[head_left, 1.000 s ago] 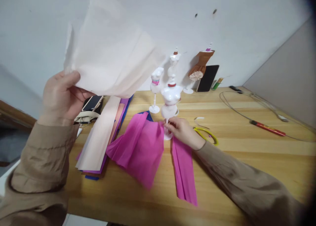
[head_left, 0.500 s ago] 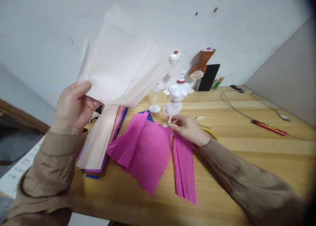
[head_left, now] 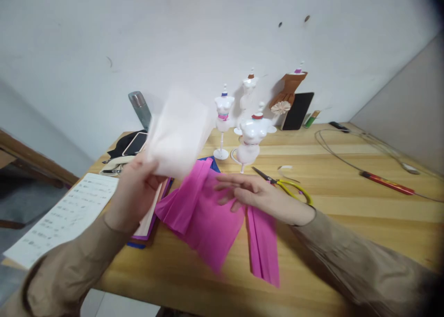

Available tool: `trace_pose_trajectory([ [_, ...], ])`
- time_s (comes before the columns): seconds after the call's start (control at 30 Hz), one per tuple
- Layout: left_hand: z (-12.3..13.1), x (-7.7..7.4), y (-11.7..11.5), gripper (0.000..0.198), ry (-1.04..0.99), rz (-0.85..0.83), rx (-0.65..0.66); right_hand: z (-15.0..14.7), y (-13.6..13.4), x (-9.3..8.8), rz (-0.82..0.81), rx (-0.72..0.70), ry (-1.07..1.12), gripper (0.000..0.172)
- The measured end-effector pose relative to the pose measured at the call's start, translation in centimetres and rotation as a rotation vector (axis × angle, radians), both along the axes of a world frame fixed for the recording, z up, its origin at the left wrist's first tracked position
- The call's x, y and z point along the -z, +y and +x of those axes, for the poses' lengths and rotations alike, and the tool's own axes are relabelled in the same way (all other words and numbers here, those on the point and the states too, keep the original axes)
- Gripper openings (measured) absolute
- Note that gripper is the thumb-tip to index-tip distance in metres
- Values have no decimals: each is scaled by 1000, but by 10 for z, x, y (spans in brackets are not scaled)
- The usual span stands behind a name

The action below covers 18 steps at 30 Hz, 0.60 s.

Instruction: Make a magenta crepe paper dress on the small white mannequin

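My left hand (head_left: pixel 133 187) is closed on a pale pink, thin sheet (head_left: pixel 173 139) that looks like crepe paper; it is held up above the table and blurred by motion. Over the magenta crepe paper (head_left: pixel 217 229), my right hand (head_left: pixel 248 190) is open with fingers stretched to the left, holding nothing. A separate magenta strip (head_left: pixel 262 247) lies below that hand. Just beyond the fingers stands a white mini dress form (head_left: pixel 253 132) with a red neck band. Scissors (head_left: pixel 280 183) with yellow handles lie right behind the right hand.
More dress forms (head_left: pixel 224 106) stand at the back, one wearing a brown paper dress (head_left: pixel 289 88). A phone (head_left: pixel 298 111) leans there. A red power strip (head_left: pixel 386 182) with cable lies right. Folded coloured papers (head_left: pixel 149 220) and a written sheet (head_left: pixel 65 215) are left.
My left hand has moved right and down with the pale sheet, which now appears smaller. My right hand has let go of the dress form's stem and moved left over the magenta paper.
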State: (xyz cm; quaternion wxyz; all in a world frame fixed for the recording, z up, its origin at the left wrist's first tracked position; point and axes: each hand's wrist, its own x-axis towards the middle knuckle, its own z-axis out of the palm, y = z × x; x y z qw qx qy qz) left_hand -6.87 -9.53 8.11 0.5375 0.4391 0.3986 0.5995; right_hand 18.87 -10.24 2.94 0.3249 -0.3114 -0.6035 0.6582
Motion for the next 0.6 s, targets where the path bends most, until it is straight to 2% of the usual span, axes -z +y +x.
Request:
trace_pose_trajectory([
  [0.1, 7, 32, -24, 11, 291, -62, 77, -16, 2, 8, -226, -10, 278, 72],
  [0.13, 8, 40, -31, 10, 443, -49, 144, -21, 3, 11, -298, -4, 354, 73],
  [0.2, 10, 50, -38, 14, 686, 97, 318, -29, 6, 19, -408, 29, 429, 63],
  [0.33, 12, 51, -41, 21, 1158, 537, 633, -37, 10, 37, -525, 146, 365, 41],
  [0.4, 13, 46, -39, 19, 1298, 640, 749, -35, 11, 44, -509, 236, 316, 35],
  [0.43, 13, 43, -38, 18, 1302, 639, 784, -32, 11, 46, -483, 283, 292, 30],
  [0.5, 11, 35, -33, 26, 1217, 555, 736, -23, 9, 48, -427, 351, 250, 21],
  [0.6, 6, 26, -16, 49, 1107, 343, 424, -5, 7, 43, -381, 342, 228, 13],
])
